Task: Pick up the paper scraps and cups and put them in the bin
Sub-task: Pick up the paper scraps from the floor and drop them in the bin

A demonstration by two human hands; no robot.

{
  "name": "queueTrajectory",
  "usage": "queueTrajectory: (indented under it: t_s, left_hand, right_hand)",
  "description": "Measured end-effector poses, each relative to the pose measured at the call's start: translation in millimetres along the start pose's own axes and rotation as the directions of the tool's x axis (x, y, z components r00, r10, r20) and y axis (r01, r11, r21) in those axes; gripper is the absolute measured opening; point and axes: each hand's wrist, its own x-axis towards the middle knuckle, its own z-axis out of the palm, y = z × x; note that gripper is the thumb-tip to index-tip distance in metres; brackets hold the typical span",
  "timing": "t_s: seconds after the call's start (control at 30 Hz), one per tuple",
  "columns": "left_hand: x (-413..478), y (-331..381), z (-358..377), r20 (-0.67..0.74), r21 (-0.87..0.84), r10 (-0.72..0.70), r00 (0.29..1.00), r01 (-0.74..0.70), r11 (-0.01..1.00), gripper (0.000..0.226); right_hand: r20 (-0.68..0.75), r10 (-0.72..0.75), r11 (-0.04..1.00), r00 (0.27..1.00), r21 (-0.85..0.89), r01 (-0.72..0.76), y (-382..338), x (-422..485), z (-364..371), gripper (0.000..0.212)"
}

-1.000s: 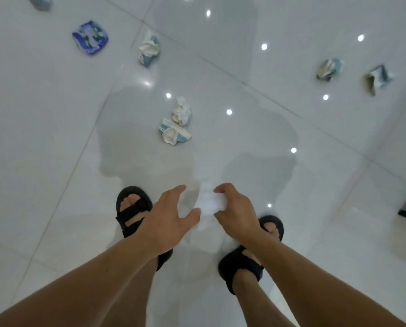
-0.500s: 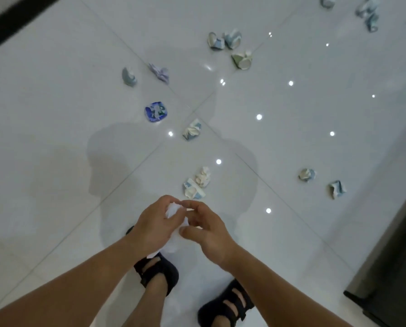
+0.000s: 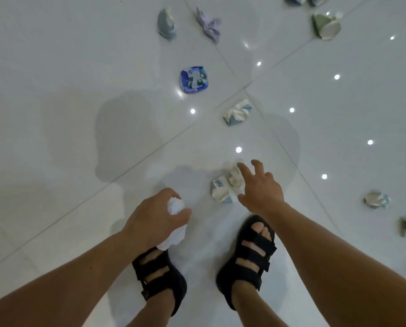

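Left hand (image 3: 156,220) is closed around a wad of white paper (image 3: 176,208), held low above the left sandal (image 3: 158,277). Right hand (image 3: 259,187) is spread open, fingers extended, nothing held, hovering at the crushed cup (image 3: 222,190) that lies on the tiled floor (image 3: 55,114) just ahead of the right sandal (image 3: 249,253); contact cannot be confirmed. A second crumpled piece (image 3: 235,177) sits against that cup on its far side, partly covered by the fingers. Step in hand is judged to be the pick of this cup. Best done by closing the fingers over both pieces at once, thumb under the near rim, so that neither is skated away on the glossy tile. Left grip should be kept tight; paper trails loose below the palm. Beyond the cup: another crumpled cup (image 3: 237,112) further out, a blue wrapper (image 3: 193,79) past it to the left, more scraps near the top edge, two (image 3: 376,199) well off to the right. No bin is in view, so the carry direction cannot be judged.
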Motion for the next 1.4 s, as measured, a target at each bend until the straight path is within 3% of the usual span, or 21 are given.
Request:
queueTrajectory:
  t_s: [0.13,0.27,0.4,0.6,0.8,1.0,1.4]
  left_hand:
    - [28.0,-20.0,20.1,0.003,0.032,-0.050,0.999,0.050,0.998,0.045]
    - [28.5,-25.1,18.0,-0.022,0.011,-0.092,0.996,0.092,0.996,0.058]
    - [-5.9,-3.6,-3.8,-0.029,-0.037,-0.099,0.995,0.098,0.995,0.054]
    - [-91.6,46.3,-63.1,-0.106,-0.217,-0.075,0.991,0.051,0.975,0.055]
    - [-206.0,64.7,-143.0,-0.248,-0.352,-0.092,0.964,-0.001,0.936,0.071]
    - [-304.5,40.3,-237.5,-0.394,-0.438,-0.170,0.903,-0.022,0.899,0.063]
    - [-432.5,-26.8,-399.6,-0.508,-0.481,-0.221,0.832,-0.061,0.874,0.075]
  right_hand:
    - [0.014,-0.061,0.995,0.998,-0.079,0.062,1.9,36.8,36.2,0.066]
    - [-0.027,-0.060,0.998,0.998,-0.025,0.059,2.8,38.3,39.3,0.039]
    - [-0.050,-0.086,0.989,0.995,0.112,0.091,-13.6,3.3,-0.5,0.033]
    - [-0.044,-0.315,0.941,0.948,0.118,0.318,-74.2,-87.0,-101.8,0.036]
    - [-0.052,-0.532,0.846,0.845,0.004,0.533,-159.5,-170.4,-219.9,0.035]
    - [-0.088,-0.627,0.778,0.774,-0.126,0.616,-275.1,-240.0,-317.7,0.032]
    - [-0.078,-0.754,0.645,0.652,-0.276,0.713,-486.6,-344.3,-402.9,0.034]
